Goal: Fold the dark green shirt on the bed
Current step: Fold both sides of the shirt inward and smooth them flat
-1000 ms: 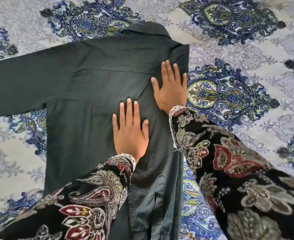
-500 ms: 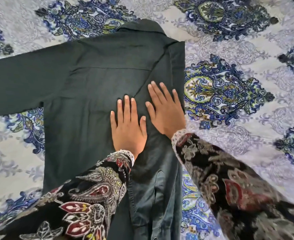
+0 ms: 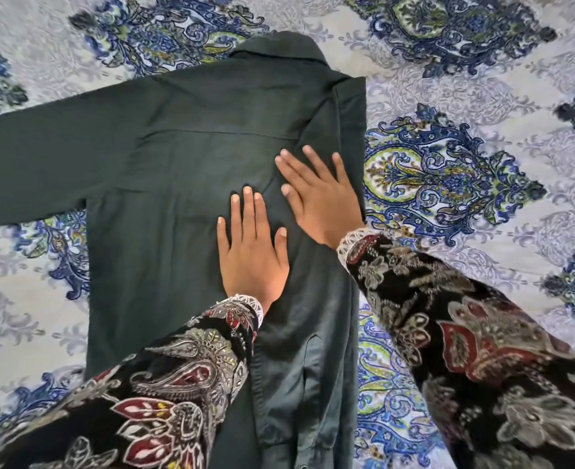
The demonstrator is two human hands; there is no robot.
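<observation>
Two bare hands are lying flat on the dark green shirt (image 3: 184, 184), which is spread back-side up across the middle of the frame on the bed (image 3: 482, 272). From the head camera, the only view, the left hand (image 3: 250, 255) is pressing palm-down at the centre of the shirt's back, its fingers (image 3: 247, 211) straight and slightly spread, gripping nothing. The right hand (image 3: 320, 194) is resting just above and to the right of it, also open and flat, its fingers angling toward the upper left, holding nothing.

One side seems already folded: along the shirt's right edge a long panel is lying doubled over the back, with a cuff-like end (image 3: 308, 360) showing toward the lower centre. The other sleeve (image 3: 42, 164) is stretching unfolded to the left edge of the frame. The collar (image 3: 279, 49) is sitting at top centre. The step in hand looks like smoothing the first fold; the next move probably calls for bringing the left sleeve and side inward to match.

Fabric of the shirt is reading as matte, mid-weight woven cloth, with a yoke seam across the shoulders and soft creases. Under it the bed cover is pale with blue and green paisley medallions. Both the person's sleeves (image 3: 465, 333) are black with red and cream paisley and white lace cuffs.
</observation>
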